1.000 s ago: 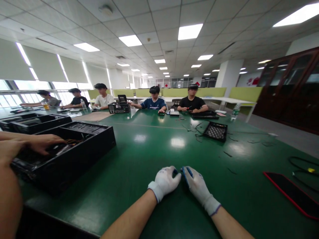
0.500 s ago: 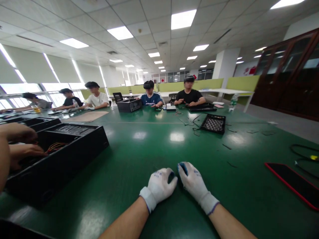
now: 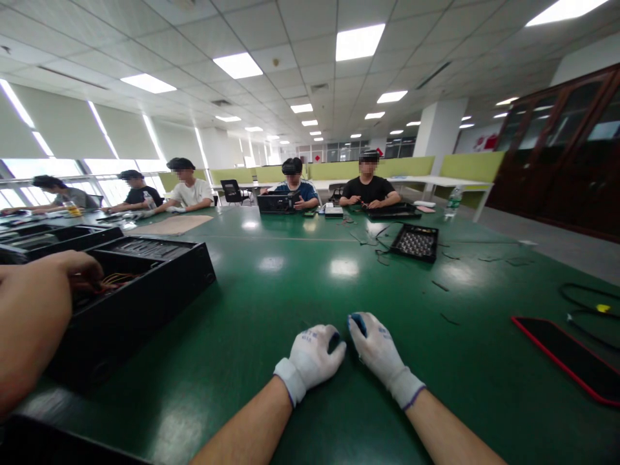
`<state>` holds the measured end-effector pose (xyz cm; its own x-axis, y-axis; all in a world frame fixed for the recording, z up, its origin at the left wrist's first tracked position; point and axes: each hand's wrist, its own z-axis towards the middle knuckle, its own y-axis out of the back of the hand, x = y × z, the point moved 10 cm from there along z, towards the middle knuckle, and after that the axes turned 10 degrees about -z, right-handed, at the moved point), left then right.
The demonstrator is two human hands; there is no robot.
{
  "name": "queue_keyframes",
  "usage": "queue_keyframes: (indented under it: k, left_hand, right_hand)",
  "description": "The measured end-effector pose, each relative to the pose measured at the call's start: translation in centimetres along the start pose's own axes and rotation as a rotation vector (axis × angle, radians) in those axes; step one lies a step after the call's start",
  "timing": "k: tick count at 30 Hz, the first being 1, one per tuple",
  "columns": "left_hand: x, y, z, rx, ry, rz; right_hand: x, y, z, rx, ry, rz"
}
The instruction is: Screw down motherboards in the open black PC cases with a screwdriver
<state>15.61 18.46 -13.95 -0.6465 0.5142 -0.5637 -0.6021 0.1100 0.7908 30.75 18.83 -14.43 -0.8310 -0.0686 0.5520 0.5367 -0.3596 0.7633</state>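
My left hand (image 3: pixel 317 354), in a white knit glove with blue on the palm side, lies on the green table (image 3: pixel 271 290). Its fingers are curled under, and a small gap shows between thumb and forefinger. Beside it, my right hand (image 3: pixel 378 349) wears a matching glove and is also loosely closed. The two hands nearly meet at the thumbs but stay apart. No object shows in either one; the fingertips are partly hidden. Nearest on the table are a few dark scraps (image 3: pixel 450 320) beyond my right hand.
At left, another person's hand (image 3: pixel 84 268) reaches into an open black computer case (image 3: pixel 145 297) with coloured wires. A red-edged black pad (image 3: pixel 566 358) and a black cable (image 3: pixel 586 290) lie right. Farther off are a black tray (image 3: pixel 414 242), a bottle (image 3: pixel 454 201) and several seated people.
My hands have stayed in place. The neighbour's arm at left has come farther into view. Across the table, a person has tilted and shifted a black case to the right.
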Motion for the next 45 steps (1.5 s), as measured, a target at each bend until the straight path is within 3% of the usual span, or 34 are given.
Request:
queue_keyframes:
  k: [13, 45]
  left_hand:
    - [0.00, 0.11, 0.12, 0.004, -0.008, 0.021]
    - [-0.09, 0.52, -0.39, 0.011, 0.024, 0.018]
  right_hand:
    - [0.02, -0.21, 0.02, 0.026, -0.002, -0.010]
    - [0.59, 0.41, -0.24, -0.044, 0.087, -0.030]
